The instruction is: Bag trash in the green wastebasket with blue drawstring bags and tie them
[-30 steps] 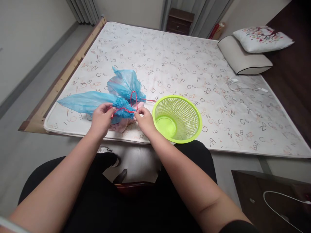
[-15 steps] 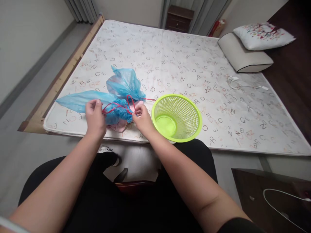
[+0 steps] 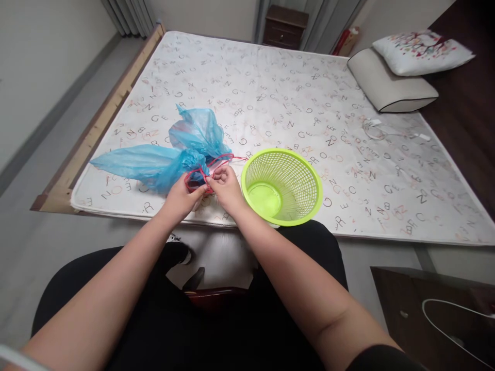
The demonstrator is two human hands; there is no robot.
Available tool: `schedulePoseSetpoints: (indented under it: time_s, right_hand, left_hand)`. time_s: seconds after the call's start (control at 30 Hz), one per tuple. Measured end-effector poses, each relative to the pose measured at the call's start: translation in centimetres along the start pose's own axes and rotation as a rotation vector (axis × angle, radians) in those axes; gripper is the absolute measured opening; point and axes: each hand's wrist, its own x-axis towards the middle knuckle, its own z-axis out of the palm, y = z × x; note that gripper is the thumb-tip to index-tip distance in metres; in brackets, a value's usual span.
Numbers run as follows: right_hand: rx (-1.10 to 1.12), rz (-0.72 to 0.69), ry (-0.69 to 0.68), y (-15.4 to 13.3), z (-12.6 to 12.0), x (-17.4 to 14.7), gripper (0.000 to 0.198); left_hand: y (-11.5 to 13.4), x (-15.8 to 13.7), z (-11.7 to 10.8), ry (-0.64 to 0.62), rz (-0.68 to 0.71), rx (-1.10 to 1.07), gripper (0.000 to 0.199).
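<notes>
Two translucent blue plastic bags lie near the mattress's front edge, a front bag [image 3: 143, 162] and a rear bag [image 3: 199, 131]. A red drawstring [image 3: 193, 172] loops around the front bag's gathered mouth. My left hand [image 3: 183, 196] pinches that drawstring at its near side. Close beside it, my right hand [image 3: 226, 190] is closed on the drawstring too, fingertips almost meeting the left ones. Something pink shows in part between the bags and my hands. Just right of my right hand stands a lime-green plastic basket [image 3: 284, 188] with a lattice wall.
The letter-printed mattress [image 3: 270, 113] lies on a wooden bed frame [image 3: 96, 118]. At the far right are a white patterned pillow [image 3: 421, 51] and a beige cushion [image 3: 390, 82]. A white cable [image 3: 373, 129] rests on the mattress. A dark nightstand [image 3: 285, 28] stands behind.
My left hand has moved right and slightly down, from the bag's side to beside my right hand. The red drawstring now sits in a different loop. The basket has stayed put.
</notes>
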Motion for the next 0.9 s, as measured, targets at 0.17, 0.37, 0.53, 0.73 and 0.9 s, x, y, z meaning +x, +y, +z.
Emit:
schedulePoseSetpoints:
  time_s: [0.17, 0.37, 0.53, 0.73, 0.9]
  right_hand:
    - [-0.182, 0.025, -0.090, -0.2, -0.3, -0.3, 0.037]
    - [-0.558, 0.032, -0.022, 0.1, -0.7, -0.6, 0.017]
    - [-0.607, -0.001, 0.052, -0.2, -0.7, -0.5, 0.009]
    - [-0.500, -0.077, 0.248, -0.8, -0.8, -0.5, 0.033]
    - [-0.402, -0.123, 0.276, -0.7, -0.7, -0.5, 0.031]
  left_hand:
    - [-0.2, 1.0, -0.6, 0.124, -0.113, -0.240, 0.030]
    - [0.8, 1.6, -1.2, 0.219, -0.139, -0.551, 0.028]
    - [0.6, 1.6, -1.4, 0.274, -0.221, -0.464, 0.028]
    - [0.6, 1.9, -1.6, 0.302, -0.317, -0.550, 0.023]
    - [1.7, 1.6, -2.2, 0.140, -0.302, -0.499, 0.019]
